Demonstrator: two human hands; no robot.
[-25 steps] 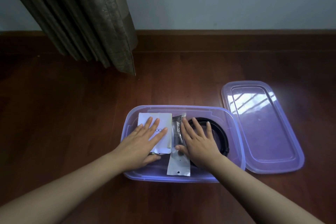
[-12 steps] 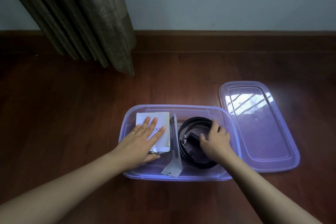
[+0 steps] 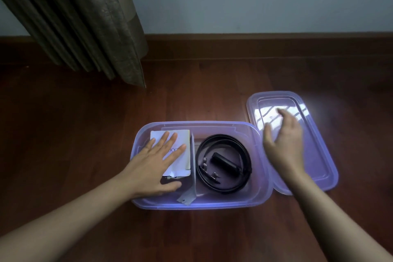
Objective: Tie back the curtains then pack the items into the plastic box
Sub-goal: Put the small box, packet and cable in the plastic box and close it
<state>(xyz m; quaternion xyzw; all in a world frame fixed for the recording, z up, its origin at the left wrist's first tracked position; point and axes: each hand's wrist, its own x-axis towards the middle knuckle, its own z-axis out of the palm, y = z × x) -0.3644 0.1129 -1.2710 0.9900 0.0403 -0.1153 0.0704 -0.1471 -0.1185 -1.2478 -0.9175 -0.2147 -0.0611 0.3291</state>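
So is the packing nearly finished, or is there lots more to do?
Nearly finished. Already done: the curtain hangs bunched to one side, and the coiled belt, white packet and clear sleeve sit inside the plastic box. In hand: the left hand presses on the packet while the open right hand reaches over the lid. Left: putting the lid on.

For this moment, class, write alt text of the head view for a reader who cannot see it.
An open plastic box on a wooden floor holds a coiled black belt. The left hand lies flat on a white packet inside, and the right hand reaches over the lid beside it.
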